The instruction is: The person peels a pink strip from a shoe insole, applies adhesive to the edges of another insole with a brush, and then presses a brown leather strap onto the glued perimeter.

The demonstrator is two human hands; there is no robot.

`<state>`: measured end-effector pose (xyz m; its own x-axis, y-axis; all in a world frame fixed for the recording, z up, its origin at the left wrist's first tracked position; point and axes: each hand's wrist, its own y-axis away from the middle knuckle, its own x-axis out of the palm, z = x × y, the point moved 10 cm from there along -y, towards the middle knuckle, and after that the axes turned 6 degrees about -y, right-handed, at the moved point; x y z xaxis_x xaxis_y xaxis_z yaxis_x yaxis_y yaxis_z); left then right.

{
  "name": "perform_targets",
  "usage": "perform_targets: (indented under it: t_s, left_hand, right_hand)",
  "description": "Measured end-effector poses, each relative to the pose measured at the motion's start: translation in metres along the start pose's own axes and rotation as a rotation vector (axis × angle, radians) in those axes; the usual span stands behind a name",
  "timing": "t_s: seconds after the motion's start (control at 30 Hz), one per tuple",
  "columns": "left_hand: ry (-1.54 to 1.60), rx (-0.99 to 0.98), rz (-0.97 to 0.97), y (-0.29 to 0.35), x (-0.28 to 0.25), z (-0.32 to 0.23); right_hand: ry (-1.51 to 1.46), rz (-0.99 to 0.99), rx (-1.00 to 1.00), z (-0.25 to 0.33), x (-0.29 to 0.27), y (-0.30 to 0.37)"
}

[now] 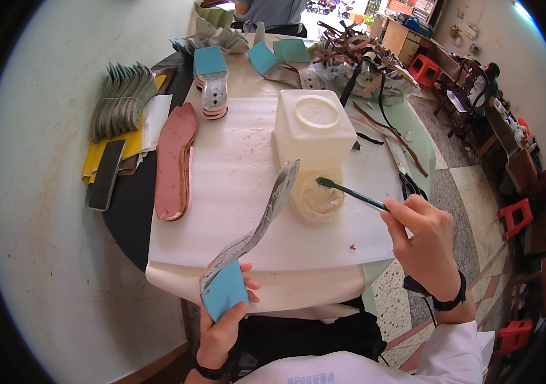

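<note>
My left hand (225,326) grips a curved grey shoe insole board (257,233) by its light-blue heel end (226,291). The board stands tilted, its narrow grey end pointing up toward the white container. In my right hand (423,240) is a dark-handled brush (356,194), pinched between thumb and fingers. Its head reaches over the mouth of a small, cream-coloured glue pot (319,208), at the whitish paste inside. Whether the bristles touch the paste, I cannot tell. A square white plastic container (316,121) stands right behind the pot.
Pink sole pieces (173,163) lie stacked at left, near a phone (107,176) and a bundle of grey boards (119,102). Blue-heeled boards (212,83) are piled behind. Scissors (407,176) and leather strips (362,61) lie right. Another person (276,13) is across the table.
</note>
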<state>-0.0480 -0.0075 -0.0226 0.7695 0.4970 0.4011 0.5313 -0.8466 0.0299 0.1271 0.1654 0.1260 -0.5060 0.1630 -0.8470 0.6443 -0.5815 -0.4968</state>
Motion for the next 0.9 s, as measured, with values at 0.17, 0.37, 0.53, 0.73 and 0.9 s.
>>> perform_targets:
  t_s: [0.17, 0.37, 0.53, 0.73, 0.9]
  left_hand:
    - [0.015, -0.009, 0.004, 0.001, -0.002, 0.000]
    - [0.028, -0.036, 0.021, 0.005, 0.001, 0.004]
    - [0.048, -0.054, 0.033, 0.005, 0.013, 0.002]
    - [-0.050, 0.000, 0.018, -0.001, 0.012, -0.006]
    - [-0.173, 0.073, -0.024, -0.011, 0.005, -0.020]
  right_hand:
    - [-0.108, 0.010, 0.124, -0.016, -0.002, 0.014]
    - [-0.239, -0.048, 0.175, -0.026, -0.003, 0.028]
    - [-0.254, -0.033, 0.157, -0.037, -0.001, 0.039]
    - [-0.384, -0.074, 0.185, -0.048, 0.004, 0.046]
    - [-0.499, -0.118, 0.185, -0.055, 0.013, 0.050]
